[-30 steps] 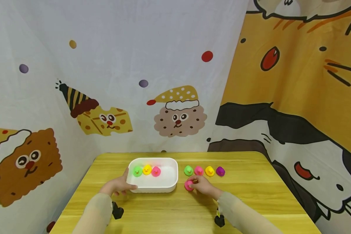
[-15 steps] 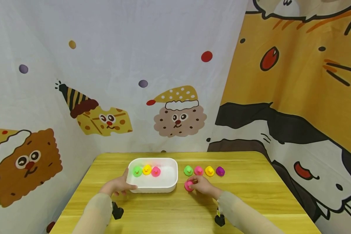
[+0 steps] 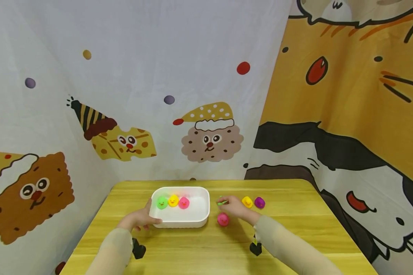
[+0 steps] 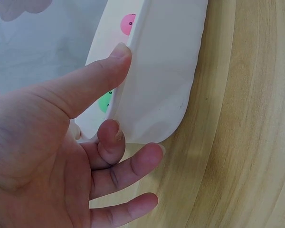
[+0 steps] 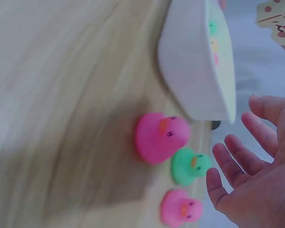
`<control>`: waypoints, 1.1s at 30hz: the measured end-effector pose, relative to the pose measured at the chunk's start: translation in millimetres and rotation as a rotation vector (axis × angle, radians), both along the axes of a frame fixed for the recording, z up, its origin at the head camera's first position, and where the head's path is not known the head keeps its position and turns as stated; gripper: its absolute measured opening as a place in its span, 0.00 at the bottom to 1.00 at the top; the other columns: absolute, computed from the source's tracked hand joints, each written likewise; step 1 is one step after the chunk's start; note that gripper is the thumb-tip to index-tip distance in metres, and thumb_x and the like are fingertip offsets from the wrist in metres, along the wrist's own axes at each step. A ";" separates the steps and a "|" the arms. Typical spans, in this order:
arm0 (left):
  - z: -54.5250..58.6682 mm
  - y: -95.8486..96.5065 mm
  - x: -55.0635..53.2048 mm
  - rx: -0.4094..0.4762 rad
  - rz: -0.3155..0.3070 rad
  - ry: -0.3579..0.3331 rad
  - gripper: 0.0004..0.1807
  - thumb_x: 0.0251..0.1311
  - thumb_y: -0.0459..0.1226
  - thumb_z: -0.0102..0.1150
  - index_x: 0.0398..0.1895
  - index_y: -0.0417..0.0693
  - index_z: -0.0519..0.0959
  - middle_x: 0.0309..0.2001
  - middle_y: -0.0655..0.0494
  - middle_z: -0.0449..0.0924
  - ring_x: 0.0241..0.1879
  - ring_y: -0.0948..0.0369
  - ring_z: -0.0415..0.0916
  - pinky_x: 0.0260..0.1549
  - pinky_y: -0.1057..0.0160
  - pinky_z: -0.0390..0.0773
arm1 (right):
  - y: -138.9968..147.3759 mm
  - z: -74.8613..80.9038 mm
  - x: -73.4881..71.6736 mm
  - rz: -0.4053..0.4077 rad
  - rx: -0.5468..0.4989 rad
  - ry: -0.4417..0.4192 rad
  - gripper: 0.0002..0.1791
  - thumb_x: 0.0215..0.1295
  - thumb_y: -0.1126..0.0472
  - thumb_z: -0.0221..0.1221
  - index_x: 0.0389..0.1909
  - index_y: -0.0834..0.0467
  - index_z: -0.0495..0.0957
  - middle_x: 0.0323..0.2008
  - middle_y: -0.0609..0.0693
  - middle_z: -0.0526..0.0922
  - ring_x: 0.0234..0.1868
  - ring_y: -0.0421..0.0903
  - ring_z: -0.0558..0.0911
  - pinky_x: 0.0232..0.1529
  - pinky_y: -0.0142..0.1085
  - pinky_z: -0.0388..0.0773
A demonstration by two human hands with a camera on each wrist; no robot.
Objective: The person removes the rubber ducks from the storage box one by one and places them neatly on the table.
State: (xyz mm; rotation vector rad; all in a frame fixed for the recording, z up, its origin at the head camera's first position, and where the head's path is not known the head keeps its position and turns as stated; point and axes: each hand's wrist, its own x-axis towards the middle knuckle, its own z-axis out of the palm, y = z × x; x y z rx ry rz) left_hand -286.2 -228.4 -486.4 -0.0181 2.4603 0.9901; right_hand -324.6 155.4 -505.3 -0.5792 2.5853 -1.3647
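Observation:
My left hand rests against the near left corner of a white plastic tub. In the left wrist view its thumb lies across the rim, with the other fingers loose beside the corner. The tub holds a green rubber duck, a yellow duck and a pink duck. Right of it, my right hand hovers over the row of ducks, covering most of a green duck. In the right wrist view its fingers are spread, apart from the green duck and pink duck.
A deeper pink duck stands alone right of the tub, nearer me. A yellow duck and a purple duck sit right of my right hand. Behind the wooden table hangs a printed curtain.
My right hand has let go of the deeper pink duck, which stays standing, and has moved away from me over the green and pink ducks. My left hand and the tub keep their places.

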 end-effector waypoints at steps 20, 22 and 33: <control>-1.9 -2.9 -3.3 0.014 0.012 0.021 0.65 0.56 0.51 0.68 0.75 0.39 0.26 0.45 0.43 0.71 0.30 0.48 0.75 0.25 0.57 0.70 | -73.9 12.1 -35.6 -0.074 -0.282 -0.255 0.21 0.69 0.57 0.58 0.58 0.65 0.75 0.53 0.57 0.79 0.53 0.57 0.77 0.52 0.52 0.74; -1.2 -2.3 -3.5 0.011 0.011 0.023 0.65 0.56 0.51 0.68 0.75 0.39 0.26 0.47 0.42 0.70 0.31 0.49 0.75 0.25 0.57 0.70 | -79.3 11.7 -36.8 -0.067 -0.347 -0.315 0.23 0.70 0.57 0.57 0.60 0.66 0.73 0.56 0.60 0.76 0.57 0.63 0.74 0.55 0.53 0.72; -3.0 1.9 -2.6 -0.007 0.010 0.027 0.63 0.56 0.48 0.68 0.75 0.40 0.27 0.47 0.40 0.71 0.30 0.48 0.76 0.25 0.55 0.73 | -108.0 -9.8 -36.8 -0.116 -0.580 -0.513 0.29 0.69 0.53 0.58 0.62 0.69 0.66 0.64 0.69 0.66 0.65 0.68 0.64 0.64 0.58 0.58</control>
